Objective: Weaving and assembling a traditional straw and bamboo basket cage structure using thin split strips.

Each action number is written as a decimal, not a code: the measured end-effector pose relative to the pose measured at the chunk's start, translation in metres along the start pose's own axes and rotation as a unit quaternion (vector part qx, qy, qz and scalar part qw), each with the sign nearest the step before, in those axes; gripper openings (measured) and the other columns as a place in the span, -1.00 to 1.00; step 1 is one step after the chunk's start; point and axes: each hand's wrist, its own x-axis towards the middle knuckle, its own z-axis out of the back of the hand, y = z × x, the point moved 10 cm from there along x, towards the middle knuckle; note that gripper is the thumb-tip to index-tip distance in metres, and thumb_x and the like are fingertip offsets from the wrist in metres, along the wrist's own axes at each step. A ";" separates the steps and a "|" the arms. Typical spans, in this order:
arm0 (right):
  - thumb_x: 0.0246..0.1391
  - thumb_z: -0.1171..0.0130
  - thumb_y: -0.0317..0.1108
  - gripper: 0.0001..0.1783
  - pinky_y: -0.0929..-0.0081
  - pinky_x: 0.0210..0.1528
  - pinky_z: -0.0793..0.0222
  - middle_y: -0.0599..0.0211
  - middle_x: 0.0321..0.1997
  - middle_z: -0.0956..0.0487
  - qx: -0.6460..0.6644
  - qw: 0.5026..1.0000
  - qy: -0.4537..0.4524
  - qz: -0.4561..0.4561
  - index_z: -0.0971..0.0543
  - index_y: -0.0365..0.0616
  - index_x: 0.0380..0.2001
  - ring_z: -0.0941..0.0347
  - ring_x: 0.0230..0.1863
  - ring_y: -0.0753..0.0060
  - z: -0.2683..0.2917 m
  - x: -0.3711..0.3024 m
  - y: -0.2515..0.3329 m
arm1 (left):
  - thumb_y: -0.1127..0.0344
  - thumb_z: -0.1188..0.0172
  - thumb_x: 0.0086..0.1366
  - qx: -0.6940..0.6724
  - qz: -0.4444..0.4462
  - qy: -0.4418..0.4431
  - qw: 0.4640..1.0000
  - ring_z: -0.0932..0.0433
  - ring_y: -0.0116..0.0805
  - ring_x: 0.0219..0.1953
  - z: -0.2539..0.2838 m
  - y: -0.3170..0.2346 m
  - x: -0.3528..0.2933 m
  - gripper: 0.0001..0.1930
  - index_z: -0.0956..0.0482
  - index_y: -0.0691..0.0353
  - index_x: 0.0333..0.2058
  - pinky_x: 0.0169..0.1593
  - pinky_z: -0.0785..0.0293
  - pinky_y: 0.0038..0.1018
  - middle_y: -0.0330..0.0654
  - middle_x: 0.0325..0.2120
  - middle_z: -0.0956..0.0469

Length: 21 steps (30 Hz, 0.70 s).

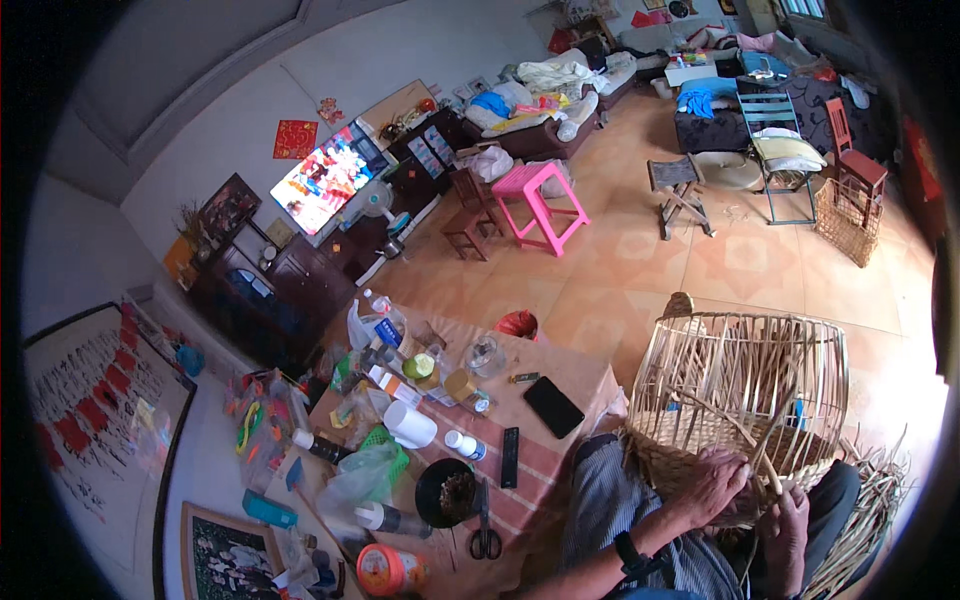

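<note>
The left hand point(712, 485) closes on the woven lower band of a half-finished, round pale bamboo-strip basket point(745, 390). The right hand point(787, 520) pinches a loose bamboo strip point(770, 470) just beside it. The basket rests on the person's lap, uprights standing open. To the left, a cloth-covered tabletop point(560, 445) carries a flat black phone point(553, 406), a black remote control point(510, 457) and black-handled scissors point(485, 528).
</note>
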 end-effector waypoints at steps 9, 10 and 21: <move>0.26 -0.27 -0.30 -0.76 0.53 -0.39 -0.33 0.36 -0.38 -0.51 -0.584 0.790 0.044 0.181 -0.47 -0.23 -0.23 -0.42 -0.41 0.42 -0.057 0.013 0.047 | 0.47 -0.06 0.27 0.011 -0.045 -0.003 0.999 -0.62 0.15 -0.13 0.013 -0.012 0.003 -0.74 -0.64 0.27 -0.10 0.02 -0.53 -0.08 0.14 -0.25 -0.65; 0.31 -0.22 -0.28 -0.81 0.56 -0.41 -0.30 0.41 -0.39 -0.49 -0.489 0.860 0.037 0.141 -0.49 -0.18 -0.24 -0.39 -0.42 0.48 -0.044 0.011 0.044 | 0.45 -0.06 0.32 0.009 -0.042 -0.002 0.999 -0.62 0.14 -0.12 0.013 -0.013 0.000 -0.74 -0.64 0.27 -0.08 0.02 -0.53 -0.09 0.14 -0.23 -0.65; 0.36 -0.25 -0.14 -0.60 0.56 -0.35 -0.36 0.49 -0.43 -0.56 -0.364 0.928 0.076 0.015 -0.62 -0.35 -0.09 -0.37 -0.42 0.61 -0.043 -0.001 0.031 | 0.41 -0.02 0.49 0.020 -0.040 -0.008 0.999 -0.64 0.08 -0.09 0.023 -0.029 0.003 -0.78 -0.63 0.25 -0.03 0.04 -0.52 -0.18 0.06 -0.25 -0.67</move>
